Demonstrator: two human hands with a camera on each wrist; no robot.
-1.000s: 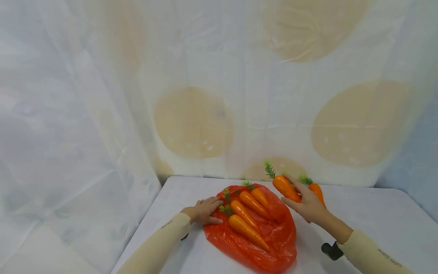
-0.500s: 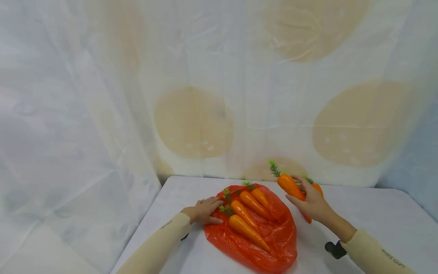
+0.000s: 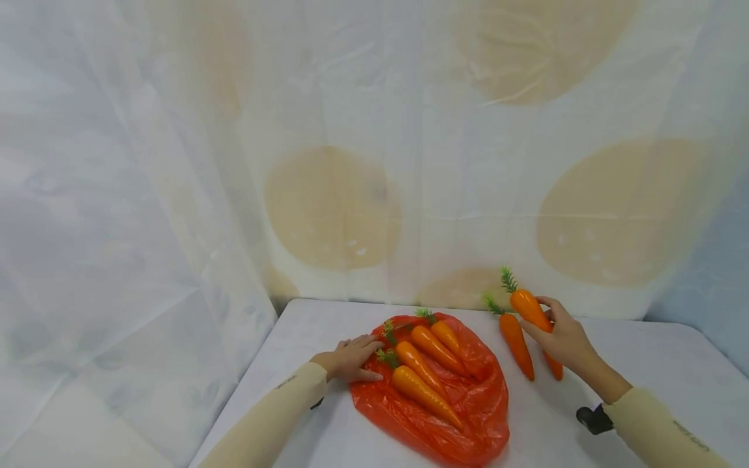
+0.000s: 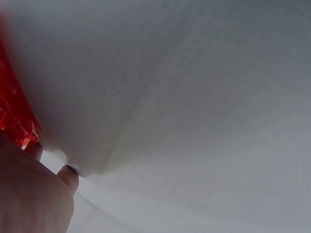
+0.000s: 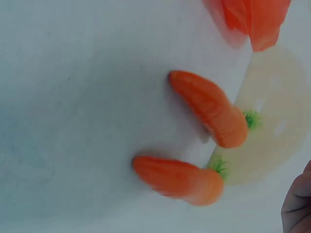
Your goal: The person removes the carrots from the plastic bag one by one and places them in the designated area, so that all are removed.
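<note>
My right hand [image 3: 564,338] holds an orange carrot [image 3: 528,305] with green leaves, raised off the table. Thumb and fingers grip its sides; the hand hides its lower part. Beneath it lie two more carrots: one [image 3: 517,348] just left of the hand, the other [image 5: 177,179] mostly covered in the head view. In the right wrist view only a sliver of the hand shows at the right edge. My left hand [image 3: 351,361], fingers loosely extended, rests on the left edge of a crumpled red plastic bag [image 3: 380,413]. Several carrots [image 3: 424,393] lie on the bag.
The white table [image 3: 310,325] carries everything; its back edge meets a pale curtain [image 3: 439,162] with tan round prints. White sheeting [image 3: 117,260] hangs along the left side. A small black device [image 3: 593,419] sits at the right wrist.
My right hand has moved to the right with the carrot in its grip, exposing a carrot on the table that it covered before. The left hand and the bag stay put.
</note>
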